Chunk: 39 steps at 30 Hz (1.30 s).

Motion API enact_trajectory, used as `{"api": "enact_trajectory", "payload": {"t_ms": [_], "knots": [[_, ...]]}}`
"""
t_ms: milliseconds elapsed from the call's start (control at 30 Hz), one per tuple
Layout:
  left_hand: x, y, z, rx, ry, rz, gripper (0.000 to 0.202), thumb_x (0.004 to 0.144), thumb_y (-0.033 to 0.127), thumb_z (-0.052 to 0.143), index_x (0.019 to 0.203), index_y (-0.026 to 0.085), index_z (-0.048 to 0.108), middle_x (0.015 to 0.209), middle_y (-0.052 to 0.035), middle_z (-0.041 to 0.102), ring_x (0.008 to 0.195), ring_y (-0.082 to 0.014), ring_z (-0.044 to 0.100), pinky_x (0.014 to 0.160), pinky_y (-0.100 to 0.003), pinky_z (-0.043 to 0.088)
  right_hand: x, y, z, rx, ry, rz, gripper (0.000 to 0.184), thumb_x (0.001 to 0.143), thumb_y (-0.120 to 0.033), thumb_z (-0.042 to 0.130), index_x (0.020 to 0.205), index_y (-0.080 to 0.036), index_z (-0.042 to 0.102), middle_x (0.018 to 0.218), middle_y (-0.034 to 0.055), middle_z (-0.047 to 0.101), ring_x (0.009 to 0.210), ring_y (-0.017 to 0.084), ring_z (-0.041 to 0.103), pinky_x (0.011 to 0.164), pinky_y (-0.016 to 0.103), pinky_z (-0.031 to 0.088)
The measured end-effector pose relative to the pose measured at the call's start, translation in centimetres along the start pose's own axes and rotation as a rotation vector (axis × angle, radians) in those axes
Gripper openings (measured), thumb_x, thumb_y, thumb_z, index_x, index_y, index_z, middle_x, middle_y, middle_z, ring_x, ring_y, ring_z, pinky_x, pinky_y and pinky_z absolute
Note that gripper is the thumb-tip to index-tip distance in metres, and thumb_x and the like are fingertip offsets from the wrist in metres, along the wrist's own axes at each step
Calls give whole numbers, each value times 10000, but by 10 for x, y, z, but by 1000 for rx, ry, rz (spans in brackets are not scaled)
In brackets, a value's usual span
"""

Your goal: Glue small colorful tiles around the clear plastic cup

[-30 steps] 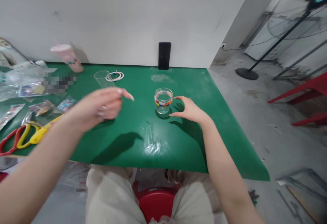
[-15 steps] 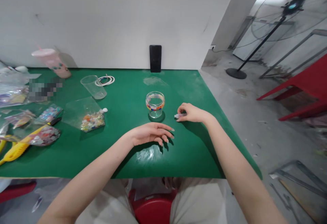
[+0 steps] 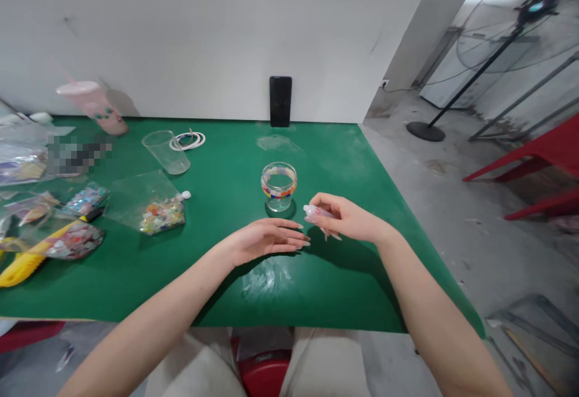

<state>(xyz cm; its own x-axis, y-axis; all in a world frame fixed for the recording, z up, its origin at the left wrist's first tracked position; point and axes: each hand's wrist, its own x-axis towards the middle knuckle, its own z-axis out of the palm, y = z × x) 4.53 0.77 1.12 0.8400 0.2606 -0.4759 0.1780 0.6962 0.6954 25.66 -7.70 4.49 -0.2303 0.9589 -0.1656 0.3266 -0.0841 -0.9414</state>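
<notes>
My right hand is closed around a small tube, whitish with a pink-red marking, its pale tip pointing left and held just above the table. My left hand hovers to the left of it, palm inward, fingers stretched out and holding nothing. Beyond both hands stands a small clear glass bowl, upright, with a band of coloured pieces around its outside. Neither hand touches the bowl.
A bag of coloured pieces, a clear cup lying tilted and a coiled white cable are on the green table's left. Further left are a pink tumbler, more bags and a yellow-handled tool. A black phone leans on the wall.
My right hand has lifted the small tube off the table and brought it slightly towards my left hand. The left hand's fingers have straightened and drawn closer together. The view has shifted a little.
</notes>
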Motion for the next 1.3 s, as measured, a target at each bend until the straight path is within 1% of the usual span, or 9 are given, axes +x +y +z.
{"api": "enact_trajectory", "payload": {"t_ms": [100, 200, 400, 533, 600, 700, 867, 1100, 1300], "knots": [[-2, 1, 2, 0, 21, -9, 357, 778, 129, 653, 1127, 90, 583, 1113, -170, 676, 993, -202, 664, 918, -306, 468, 2, 0, 7, 14, 30, -17, 304, 845, -501, 556, 911, -212, 491, 591, -64, 508, 471, 75, 483, 450, 196, 396], [-1, 1, 4, 49, 48, -14, 348, 835, 237, 628, 1151, 109, 563, 1036, -162, 703, 875, -180, 694, 775, -254, 509, 4, 1, 10, -8, 35, 20, 325, 841, -521, 549, 916, -208, 507, 591, -50, 538, 474, 85, 506, 451, 205, 418], [5, -3, 2, 40, 96, 5, 230, 903, 299, 511, 958, 100, 613, 600, -32, 645, 428, -82, 555, 430, -173, 413, 4, -2, 10, -17, -17, 108, 362, 811, -547, 576, 936, -209, 543, 606, -27, 611, 421, 83, 504, 411, 205, 415], [4, -2, 5, -14, 37, -13, 207, 848, 198, 552, 996, 78, 633, 864, -114, 711, 728, -157, 683, 684, -252, 529, 4, 0, 9, -36, 7, 76, 340, 822, -505, 579, 970, -199, 592, 650, -13, 607, 486, 96, 528, 443, 216, 426], [3, -1, 6, -13, 11, -28, 310, 770, 100, 598, 1077, 65, 623, 1046, -157, 695, 970, -208, 666, 867, -292, 496, 4, 1, 8, -31, 38, 63, 331, 831, -470, 574, 1010, -193, 597, 754, 9, 630, 524, 98, 546, 477, 230, 448], [1, 0, 4, 5, 1, -43, 404, 736, 65, 634, 1139, 66, 609, 1157, -172, 657, 1076, -215, 624, 953, -295, 444, 4, -1, 6, 4, 54, 49, 327, 849, -423, 559, 1069, -183, 584, 839, 27, 648, 542, 90, 550, 525, 240, 469], [1, -1, 0, 71, -48, -57, 383, 791, 169, 658, 1160, 86, 600, 1194, -177, 637, 1055, -211, 637, 913, -289, 461, 2, -5, 4, 57, 62, 48, 335, 850, -418, 565, 1085, -180, 583, 801, 23, 662, 506, 75, 537, 500, 222, 450], [-2, -5, 9, 212, -83, -4, 323, 836, 410, 618, 1017, 144, 586, 1244, -177, 606, 1028, -249, 648, 816, -348, 493, 4, -3, 5, 161, 210, 115, 483, 681, -450, 745, 1058, -188, 598, 665, 4, 685, 387, 69, 506, 368, 195, 365], [0, -4, 9, 243, 99, 39, 331, 793, 451, 653, 785, 129, 576, 868, -130, 730, 748, -172, 689, 663, -263, 495, 5, -5, 7, 218, 353, 64, 367, 632, -431, 780, 879, -169, 707, 734, 47, 713, 473, 97, 557, 442, 239, 429]]}}
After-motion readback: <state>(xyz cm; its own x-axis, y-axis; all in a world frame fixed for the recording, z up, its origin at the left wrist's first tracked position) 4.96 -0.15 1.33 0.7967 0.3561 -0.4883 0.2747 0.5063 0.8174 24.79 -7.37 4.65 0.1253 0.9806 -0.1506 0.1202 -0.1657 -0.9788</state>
